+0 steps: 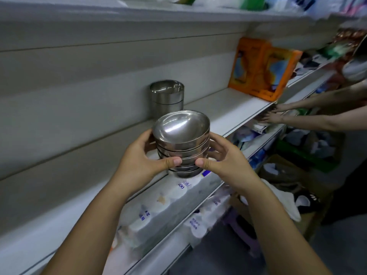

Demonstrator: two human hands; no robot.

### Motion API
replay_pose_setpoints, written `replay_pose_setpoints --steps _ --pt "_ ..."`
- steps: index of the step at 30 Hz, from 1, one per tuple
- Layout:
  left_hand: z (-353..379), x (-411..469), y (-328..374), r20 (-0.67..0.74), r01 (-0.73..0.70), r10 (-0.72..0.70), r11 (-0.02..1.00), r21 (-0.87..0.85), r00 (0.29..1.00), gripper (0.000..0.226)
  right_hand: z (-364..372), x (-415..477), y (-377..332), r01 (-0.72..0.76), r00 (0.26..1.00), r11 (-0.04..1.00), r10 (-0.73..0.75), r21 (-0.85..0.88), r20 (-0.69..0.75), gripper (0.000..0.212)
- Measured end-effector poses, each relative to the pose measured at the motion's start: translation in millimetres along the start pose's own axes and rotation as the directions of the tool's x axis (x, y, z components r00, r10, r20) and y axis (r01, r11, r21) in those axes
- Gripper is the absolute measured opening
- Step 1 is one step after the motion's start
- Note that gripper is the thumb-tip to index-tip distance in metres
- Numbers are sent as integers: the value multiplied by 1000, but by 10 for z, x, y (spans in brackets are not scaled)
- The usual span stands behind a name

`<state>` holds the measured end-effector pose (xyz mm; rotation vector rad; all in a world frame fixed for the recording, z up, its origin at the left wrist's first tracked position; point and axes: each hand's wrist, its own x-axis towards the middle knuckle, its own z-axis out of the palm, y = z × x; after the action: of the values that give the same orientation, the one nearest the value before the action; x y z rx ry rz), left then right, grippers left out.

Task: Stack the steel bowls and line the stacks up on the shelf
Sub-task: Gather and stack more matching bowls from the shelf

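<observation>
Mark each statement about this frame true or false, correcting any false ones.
1. The left hand and the right hand both grip the stack of steel bowls. True.
2. The hands hold a single bowl. False: several bowls are nested together.
3. A steel container stands on the shelf behind the stack. True.
4. The orange box stands left of the steel container. False: it stands to the right of it, further along the shelf.
5. Another person's hands reach in at the right, below that shelf. True.

head camera looks forward and down, close over the shelf [228, 108].
</observation>
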<state>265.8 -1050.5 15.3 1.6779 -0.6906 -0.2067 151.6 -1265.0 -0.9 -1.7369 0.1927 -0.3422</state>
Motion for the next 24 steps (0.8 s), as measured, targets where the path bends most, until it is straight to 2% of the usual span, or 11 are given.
replay_pose_setpoints --steps 6,9,11,15,24 --pt "541 565 16 -27 23 -23 999 -23 999 82 -546 390 113 21 1000 1000 -21 -3 -3 65" --pt "662 884 -29 -26 25 -25 1000 4 999 89 -746 665 221 5 999 1000 -5 14 36 82" --pt "742 1112 -89 -17 12 -11 1000 19 1000 81 -855 886 284 5 999 1000 -5 -4 43 90" --pt "960 1633 -124 38 -31 29 999 45 999 70 -1124 1284 372 12 1000 998 -14 -64 -26 90" --pt "1440 2536 -254 93 -47 38 993 104 995 85 -1746 1905 494 -10 996 997 2 -82 -85 87"
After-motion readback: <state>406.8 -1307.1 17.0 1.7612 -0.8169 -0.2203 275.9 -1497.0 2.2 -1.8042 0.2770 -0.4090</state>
